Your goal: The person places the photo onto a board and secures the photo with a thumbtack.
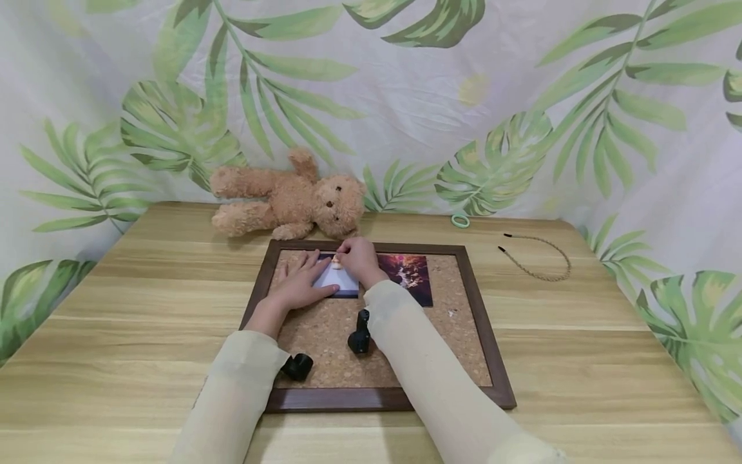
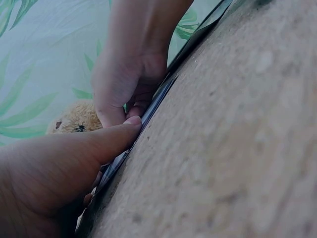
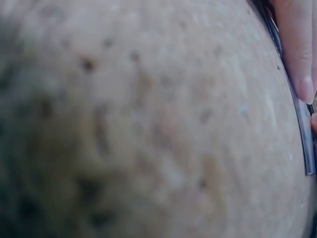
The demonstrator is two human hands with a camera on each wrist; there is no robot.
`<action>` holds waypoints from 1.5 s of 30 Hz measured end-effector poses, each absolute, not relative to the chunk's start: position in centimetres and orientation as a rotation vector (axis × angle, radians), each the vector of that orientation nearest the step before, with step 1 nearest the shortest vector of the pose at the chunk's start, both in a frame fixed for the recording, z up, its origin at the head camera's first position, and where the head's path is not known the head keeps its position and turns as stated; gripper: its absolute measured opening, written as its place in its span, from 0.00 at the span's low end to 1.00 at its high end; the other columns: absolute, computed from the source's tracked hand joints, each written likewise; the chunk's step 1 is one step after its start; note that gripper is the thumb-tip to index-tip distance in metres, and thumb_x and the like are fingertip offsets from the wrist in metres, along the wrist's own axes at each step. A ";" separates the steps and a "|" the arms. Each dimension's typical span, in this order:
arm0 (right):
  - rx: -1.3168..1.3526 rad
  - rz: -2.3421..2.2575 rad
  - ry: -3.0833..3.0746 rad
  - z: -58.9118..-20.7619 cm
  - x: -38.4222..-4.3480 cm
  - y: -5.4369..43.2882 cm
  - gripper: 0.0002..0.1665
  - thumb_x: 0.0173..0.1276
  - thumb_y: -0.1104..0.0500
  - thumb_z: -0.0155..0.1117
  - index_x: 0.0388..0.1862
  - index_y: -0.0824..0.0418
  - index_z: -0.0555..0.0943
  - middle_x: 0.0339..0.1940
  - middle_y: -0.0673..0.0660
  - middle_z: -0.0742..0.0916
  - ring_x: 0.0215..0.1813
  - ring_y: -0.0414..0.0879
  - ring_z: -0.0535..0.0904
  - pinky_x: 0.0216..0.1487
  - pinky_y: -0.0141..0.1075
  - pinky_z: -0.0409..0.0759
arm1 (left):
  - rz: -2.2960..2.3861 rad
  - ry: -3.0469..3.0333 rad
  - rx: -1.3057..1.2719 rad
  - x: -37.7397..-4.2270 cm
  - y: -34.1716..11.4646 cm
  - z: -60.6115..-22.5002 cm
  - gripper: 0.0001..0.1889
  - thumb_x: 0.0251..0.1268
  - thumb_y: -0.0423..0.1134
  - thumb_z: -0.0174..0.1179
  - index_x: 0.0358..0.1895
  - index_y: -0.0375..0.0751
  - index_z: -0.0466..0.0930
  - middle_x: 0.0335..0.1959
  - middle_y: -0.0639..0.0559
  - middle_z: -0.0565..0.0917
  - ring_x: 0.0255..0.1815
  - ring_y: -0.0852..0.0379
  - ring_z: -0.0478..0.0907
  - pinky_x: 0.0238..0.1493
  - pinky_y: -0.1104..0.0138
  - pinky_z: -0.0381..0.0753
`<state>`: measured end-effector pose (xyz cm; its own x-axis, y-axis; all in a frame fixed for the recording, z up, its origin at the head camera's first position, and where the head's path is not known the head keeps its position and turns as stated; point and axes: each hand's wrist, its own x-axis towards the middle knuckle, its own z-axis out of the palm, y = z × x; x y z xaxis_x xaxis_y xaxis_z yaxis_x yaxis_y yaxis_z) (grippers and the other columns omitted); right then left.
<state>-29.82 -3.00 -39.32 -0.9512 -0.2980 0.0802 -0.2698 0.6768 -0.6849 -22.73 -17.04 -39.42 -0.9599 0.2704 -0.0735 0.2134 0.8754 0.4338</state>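
A brown-framed corkboard (image 1: 330, 345) lies flat on the wooden table. On its upper part is a pale blue and white photo (image 1: 341, 282). My left hand (image 1: 297, 285) rests on the photo's left side, fingers spread and thumb across its lower part. At the photo's top edge the curled fingertips of my right hand (image 1: 358, 259) come together as if pinching something small, which they hide. The left wrist view shows the right fingers (image 2: 111, 115) close to the left thumb (image 2: 116, 141) at the photo's edge. A dark reddish photo (image 1: 420, 280) lies to the right, partly behind the right wrist.
A brown teddy bear (image 1: 292, 200) lies on its side behind the board. Behind and right are a mint-green ring (image 1: 460, 221) and a braided cord (image 1: 547, 278) with black ends. Black devices (image 1: 359, 338) stick out at both cuffs, over the cork. A leaf-patterned cloth (image 1: 406, 103) hangs behind.
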 end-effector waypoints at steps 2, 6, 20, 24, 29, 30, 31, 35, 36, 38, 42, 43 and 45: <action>-0.466 -1.140 2.842 -39.2 -29.8 -3.0 0.06 0.58 0.62 0.59 0.23 0.60 0.81 0.22 0.50 0.80 0.27 0.42 0.73 0.25 0.28 0.69 | 0.655 2.912 0.381 -22.7 -16.9 -39.4 0.36 0.58 0.58 0.47 0.66 0.42 0.52 0.67 0.41 0.43 0.65 0.43 0.34 0.55 0.43 0.28; -0.450 -1.129 2.840 -39.2 -29.8 -3.0 0.07 0.58 0.62 0.59 0.22 0.59 0.81 0.22 0.50 0.79 0.27 0.42 0.73 0.24 0.28 0.69 | 0.653 2.913 0.380 -22.8 -16.8 -39.3 0.36 0.58 0.57 0.47 0.66 0.42 0.52 0.67 0.40 0.43 0.65 0.42 0.34 0.55 0.43 0.27; -0.414 -0.991 2.895 -38.9 -29.7 -3.4 0.09 0.57 0.61 0.59 0.18 0.58 0.79 0.21 0.49 0.78 0.28 0.43 0.73 0.29 0.30 0.70 | 0.652 2.925 0.391 -22.7 -17.0 -39.5 0.36 0.58 0.57 0.48 0.65 0.41 0.53 0.66 0.39 0.44 0.65 0.41 0.35 0.54 0.43 0.28; -0.421 -0.989 2.898 -39.1 -29.7 -3.3 0.09 0.57 0.60 0.59 0.19 0.57 0.79 0.21 0.48 0.79 0.28 0.42 0.73 0.28 0.30 0.70 | 0.660 2.927 0.397 -22.8 -17.0 -39.7 0.36 0.58 0.58 0.48 0.65 0.40 0.53 0.66 0.39 0.44 0.65 0.41 0.35 0.54 0.43 0.28; -0.394 -1.149 2.878 -39.6 -29.7 -2.9 0.08 0.58 0.57 0.58 0.24 0.57 0.82 0.24 0.48 0.81 0.29 0.42 0.74 0.29 0.30 0.71 | 0.656 2.934 0.408 -22.8 -17.0 -39.6 0.36 0.57 0.57 0.48 0.65 0.40 0.53 0.66 0.39 0.45 0.65 0.41 0.35 0.54 0.43 0.28; -0.395 -1.176 2.890 -39.8 -29.7 -2.8 0.08 0.58 0.57 0.58 0.24 0.57 0.82 0.25 0.48 0.81 0.30 0.42 0.75 0.29 0.30 0.71 | 0.654 2.937 0.413 -22.9 -17.0 -39.6 0.36 0.58 0.58 0.48 0.65 0.40 0.53 0.66 0.39 0.45 0.65 0.41 0.35 0.54 0.42 0.28; -0.395 -1.204 2.900 -39.9 -29.7 -2.7 0.08 0.58 0.57 0.58 0.25 0.57 0.82 0.25 0.48 0.81 0.30 0.42 0.75 0.30 0.30 0.71 | 0.653 2.939 0.412 -22.9 -17.0 -39.6 0.36 0.58 0.58 0.48 0.65 0.40 0.53 0.66 0.39 0.45 0.65 0.41 0.35 0.54 0.43 0.29; -0.400 -1.296 2.927 -40.3 -29.7 -2.7 0.06 0.56 0.59 0.59 0.24 0.56 0.82 0.23 0.48 0.81 0.30 0.41 0.74 0.30 0.29 0.70 | 0.649 2.940 0.406 -22.9 -16.9 -39.5 0.36 0.58 0.57 0.48 0.65 0.41 0.53 0.66 0.39 0.45 0.65 0.42 0.35 0.54 0.43 0.29; -0.402 -1.305 2.930 -40.4 -29.8 -2.7 0.05 0.56 0.60 0.60 0.24 0.56 0.82 0.22 0.47 0.80 0.29 0.41 0.74 0.29 0.29 0.69 | 0.646 2.941 0.403 -22.8 -16.9 -39.5 0.36 0.58 0.57 0.48 0.65 0.41 0.53 0.66 0.39 0.45 0.65 0.42 0.35 0.54 0.43 0.29; -0.399 -1.316 2.930 -40.4 -29.7 -2.7 0.05 0.55 0.60 0.60 0.22 0.56 0.81 0.20 0.47 0.79 0.28 0.41 0.73 0.28 0.29 0.69 | 0.643 2.941 0.400 -22.8 -16.9 -39.5 0.36 0.58 0.57 0.48 0.65 0.41 0.53 0.66 0.40 0.45 0.65 0.42 0.35 0.54 0.42 0.30; -0.396 -1.254 2.942 -40.2 -29.7 -2.8 0.06 0.55 0.60 0.60 0.21 0.56 0.81 0.21 0.48 0.80 0.29 0.42 0.73 0.29 0.29 0.69 | 0.643 2.943 0.407 -22.7 -16.9 -39.5 0.36 0.58 0.57 0.48 0.65 0.40 0.53 0.66 0.39 0.45 0.65 0.41 0.35 0.54 0.42 0.30; -0.393 -1.236 2.937 -40.1 -29.7 -2.9 0.06 0.56 0.60 0.60 0.21 0.56 0.81 0.22 0.48 0.80 0.29 0.42 0.74 0.29 0.29 0.69 | 0.646 2.943 0.409 -22.7 -17.0 -39.5 0.36 0.58 0.57 0.48 0.65 0.40 0.53 0.66 0.39 0.45 0.65 0.41 0.35 0.54 0.42 0.30; -0.390 -1.189 2.923 -39.9 -29.7 -2.9 0.07 0.57 0.60 0.59 0.21 0.56 0.81 0.23 0.48 0.80 0.29 0.42 0.74 0.29 0.30 0.69 | 0.650 2.941 0.410 -22.7 -17.0 -39.5 0.36 0.58 0.57 0.48 0.65 0.40 0.53 0.66 0.39 0.45 0.65 0.41 0.35 0.54 0.42 0.30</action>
<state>-29.67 -2.94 -39.87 -0.9693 -0.2111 0.1264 -0.2394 0.6906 -0.6824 -22.71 -16.99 -39.50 -0.9586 0.2818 -0.0404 0.2385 0.8725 0.4264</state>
